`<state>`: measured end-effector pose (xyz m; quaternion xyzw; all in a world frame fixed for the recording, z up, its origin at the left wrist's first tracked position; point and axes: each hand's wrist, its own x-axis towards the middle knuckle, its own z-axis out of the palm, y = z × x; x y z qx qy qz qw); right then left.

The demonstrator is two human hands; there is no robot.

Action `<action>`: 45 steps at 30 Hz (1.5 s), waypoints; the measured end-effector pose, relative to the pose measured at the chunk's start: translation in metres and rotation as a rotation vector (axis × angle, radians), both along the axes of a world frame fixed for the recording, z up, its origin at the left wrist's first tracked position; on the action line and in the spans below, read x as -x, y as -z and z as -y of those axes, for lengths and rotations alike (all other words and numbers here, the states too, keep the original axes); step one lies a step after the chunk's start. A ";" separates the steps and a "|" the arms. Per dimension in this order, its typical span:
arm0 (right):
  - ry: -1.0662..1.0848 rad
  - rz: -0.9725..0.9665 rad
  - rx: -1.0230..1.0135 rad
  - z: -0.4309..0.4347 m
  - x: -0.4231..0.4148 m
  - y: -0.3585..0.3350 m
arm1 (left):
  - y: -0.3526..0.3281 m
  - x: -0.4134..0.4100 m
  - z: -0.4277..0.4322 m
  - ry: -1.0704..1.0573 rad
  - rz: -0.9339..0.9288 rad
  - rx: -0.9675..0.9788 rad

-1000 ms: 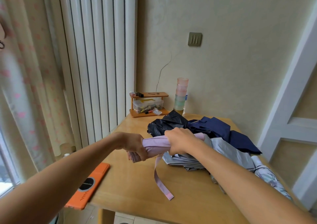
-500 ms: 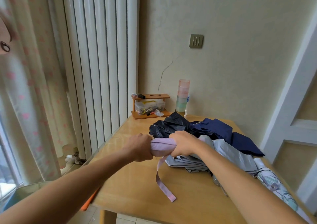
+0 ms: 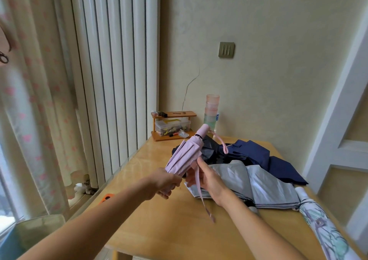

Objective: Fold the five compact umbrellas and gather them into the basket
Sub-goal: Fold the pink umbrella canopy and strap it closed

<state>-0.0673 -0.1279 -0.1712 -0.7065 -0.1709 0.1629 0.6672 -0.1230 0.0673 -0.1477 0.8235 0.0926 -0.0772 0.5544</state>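
My left hand [image 3: 167,183] grips the tip end of the folded pink umbrella [image 3: 185,156], which slants up and away with its handle toward the wall. My right hand [image 3: 208,180] is beside it with fingers fairly straight, and the umbrella's loose pink strap [image 3: 205,202] hangs across them. Behind on the wooden table [image 3: 179,230] lie a black umbrella [image 3: 211,152], a navy umbrella [image 3: 258,156] and a silver umbrella [image 3: 249,182], all loosely collapsed. A rolled white patterned umbrella [image 3: 322,224] lies at the right edge. No basket is clearly visible.
A small wooden rack [image 3: 173,128] with a plastic box and a stack of pastel cups [image 3: 212,110] stand at the table's far side by the wall. An orange object [image 3: 107,197] sits off the left edge. A pale green container [image 3: 39,230] is at the bottom left.
The pink umbrella was level and gripped by both hands; now it tilts up toward the wall. My right hand has let go and opened beside it, while the left keeps its grip.
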 end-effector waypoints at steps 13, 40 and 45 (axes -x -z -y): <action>-0.058 0.037 -0.019 0.013 -0.006 0.008 | 0.006 0.004 -0.001 0.087 -0.058 0.304; -0.080 0.067 -0.213 -0.002 -0.003 -0.001 | 0.005 0.021 -0.010 0.712 -0.253 0.774; -0.093 -0.132 -0.355 -0.009 -0.009 0.007 | 0.006 0.027 0.011 0.945 -0.310 0.995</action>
